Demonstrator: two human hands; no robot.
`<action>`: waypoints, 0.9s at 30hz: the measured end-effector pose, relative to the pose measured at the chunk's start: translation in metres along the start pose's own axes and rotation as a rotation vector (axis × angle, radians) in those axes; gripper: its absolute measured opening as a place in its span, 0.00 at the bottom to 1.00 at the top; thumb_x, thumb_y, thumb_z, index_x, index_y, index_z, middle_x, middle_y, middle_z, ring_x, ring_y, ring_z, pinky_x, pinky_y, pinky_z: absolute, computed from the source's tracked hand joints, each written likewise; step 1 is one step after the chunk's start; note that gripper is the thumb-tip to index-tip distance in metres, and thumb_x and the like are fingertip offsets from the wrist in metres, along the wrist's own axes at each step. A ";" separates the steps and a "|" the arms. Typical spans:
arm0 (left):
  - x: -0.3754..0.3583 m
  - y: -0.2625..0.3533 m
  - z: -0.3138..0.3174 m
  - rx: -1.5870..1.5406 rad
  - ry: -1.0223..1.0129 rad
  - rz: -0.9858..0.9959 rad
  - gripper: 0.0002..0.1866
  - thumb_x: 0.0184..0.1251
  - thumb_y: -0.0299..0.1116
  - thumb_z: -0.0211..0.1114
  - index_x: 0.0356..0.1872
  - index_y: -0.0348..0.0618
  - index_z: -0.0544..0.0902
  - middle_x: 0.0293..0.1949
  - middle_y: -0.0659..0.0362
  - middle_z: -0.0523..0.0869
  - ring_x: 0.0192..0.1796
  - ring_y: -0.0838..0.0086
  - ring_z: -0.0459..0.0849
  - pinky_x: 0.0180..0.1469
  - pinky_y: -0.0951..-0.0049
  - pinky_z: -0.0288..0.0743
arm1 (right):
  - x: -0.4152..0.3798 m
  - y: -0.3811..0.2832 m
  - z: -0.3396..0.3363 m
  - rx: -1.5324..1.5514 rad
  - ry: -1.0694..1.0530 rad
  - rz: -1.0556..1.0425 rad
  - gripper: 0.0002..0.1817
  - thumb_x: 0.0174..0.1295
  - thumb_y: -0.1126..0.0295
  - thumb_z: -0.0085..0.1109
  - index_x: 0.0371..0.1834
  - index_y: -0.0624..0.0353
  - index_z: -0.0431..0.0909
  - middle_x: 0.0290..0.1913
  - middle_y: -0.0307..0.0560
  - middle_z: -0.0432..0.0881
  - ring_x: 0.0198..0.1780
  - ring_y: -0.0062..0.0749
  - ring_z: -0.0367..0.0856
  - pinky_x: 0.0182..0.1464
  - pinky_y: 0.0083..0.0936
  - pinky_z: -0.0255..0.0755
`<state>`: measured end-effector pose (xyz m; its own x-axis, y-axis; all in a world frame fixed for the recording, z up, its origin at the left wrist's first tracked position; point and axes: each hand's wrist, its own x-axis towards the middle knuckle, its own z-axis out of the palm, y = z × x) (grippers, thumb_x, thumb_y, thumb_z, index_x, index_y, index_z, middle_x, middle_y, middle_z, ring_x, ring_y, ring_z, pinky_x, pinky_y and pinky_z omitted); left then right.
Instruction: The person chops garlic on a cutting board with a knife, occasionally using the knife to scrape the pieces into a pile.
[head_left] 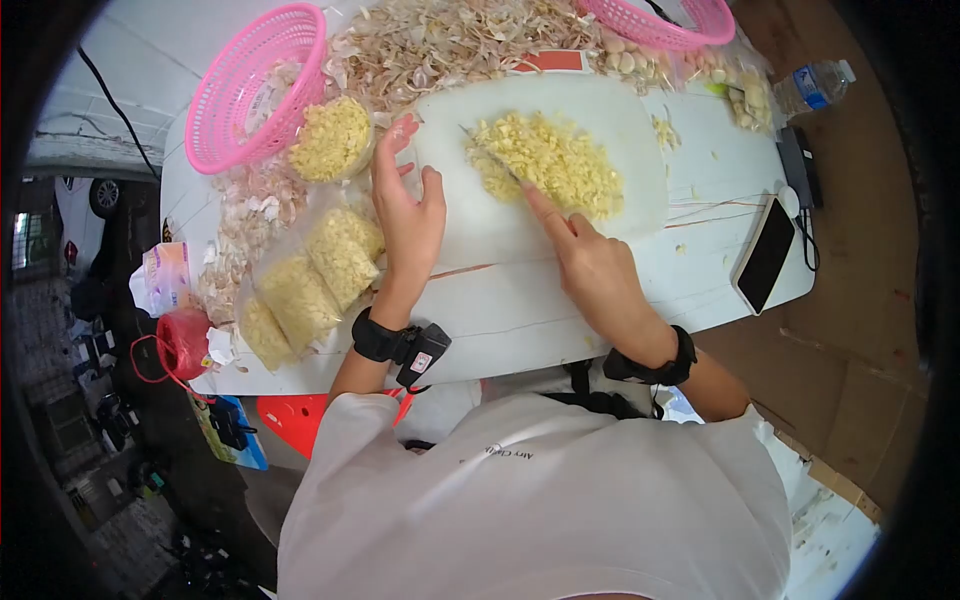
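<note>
Working surface: my white bench (560,300) carries everything, and I stand at its near edge.
Cutting board: a white board (560,215) lies in the middle of the bench, under both of my hands.
Peel heap: a wide spread of dry garlic skins (450,40) covers the far side of the bench, between two pink baskets.
Baskets: one pink basket (250,85) lies tipped on its side at the far left; a second pink basket (665,20) sits at the far edge, partly out of view.
Chopped garlic: the yellow pile (555,160) rests on the far half of the board, touching the blade.
Bags: clear bags of chopped garlic (310,280) lie just left of the board.
Bowl: a heaped bowl of chopped garlic (330,140) sits beside the tipped basket.
Left hand (410,215): fingers released and spread, palm pressing flat on the board's left edge.
Right hand (590,265): fingers clenched on the knife handle, forefinger stretched along the spine.
Phone: a dark phone (765,255) lies near the bench's right edge.
Knife (495,155): its thin blade angles into the near-left side of the pile.
</note>
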<state>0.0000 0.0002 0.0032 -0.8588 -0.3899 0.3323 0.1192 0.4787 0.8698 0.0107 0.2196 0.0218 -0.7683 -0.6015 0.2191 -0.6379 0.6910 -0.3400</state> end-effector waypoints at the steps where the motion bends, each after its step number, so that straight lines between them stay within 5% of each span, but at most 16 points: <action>1: 0.000 -0.001 0.000 -0.012 0.001 0.001 0.31 0.59 0.16 0.55 0.67 0.41 0.68 0.64 0.53 0.77 0.66 0.64 0.73 0.61 0.62 0.68 | -0.001 -0.006 0.000 0.003 0.001 0.005 0.41 0.57 0.80 0.55 0.77 0.52 0.59 0.27 0.46 0.73 0.18 0.34 0.75 0.19 0.29 0.73; 10: 0.002 -0.007 -0.001 -0.065 0.076 -0.010 0.30 0.61 0.17 0.52 0.67 0.42 0.67 0.65 0.54 0.75 0.63 0.66 0.74 0.58 0.68 0.72 | -0.013 -0.014 0.019 -0.228 -0.068 -0.026 0.41 0.56 0.80 0.57 0.77 0.53 0.59 0.29 0.45 0.74 0.18 0.28 0.74 0.17 0.25 0.72; 16: 0.002 -0.005 0.000 -0.073 0.052 -0.020 0.29 0.63 0.18 0.50 0.68 0.42 0.68 0.63 0.54 0.78 0.63 0.68 0.75 0.60 0.68 0.70 | -0.014 -0.007 0.013 0.019 0.001 0.016 0.42 0.56 0.81 0.56 0.78 0.50 0.59 0.29 0.47 0.74 0.16 0.31 0.73 0.17 0.26 0.72; 22: 0.002 -0.005 0.000 -0.075 0.047 -0.029 0.24 0.62 0.16 0.50 0.61 0.40 0.74 0.62 0.54 0.79 0.62 0.66 0.76 0.53 0.71 0.74 | -0.016 0.000 0.013 -0.059 -0.072 0.082 0.41 0.57 0.81 0.54 0.77 0.47 0.59 0.28 0.48 0.75 0.21 0.39 0.78 0.20 0.32 0.74; 27: 0.002 -0.002 -0.001 -0.085 0.027 -0.044 0.24 0.63 0.18 0.50 0.62 0.40 0.74 0.62 0.55 0.79 0.62 0.67 0.76 0.55 0.70 0.72 | 0.001 0.007 0.000 0.214 0.002 0.104 0.45 0.53 0.85 0.55 0.77 0.43 0.59 0.29 0.51 0.76 0.26 0.47 0.79 0.30 0.39 0.75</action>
<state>-0.0013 -0.0025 0.0028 -0.8504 -0.4312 0.3015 0.1243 0.3923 0.9114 0.0058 0.2241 0.0199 -0.8294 -0.5307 0.1747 -0.5299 0.6482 -0.5468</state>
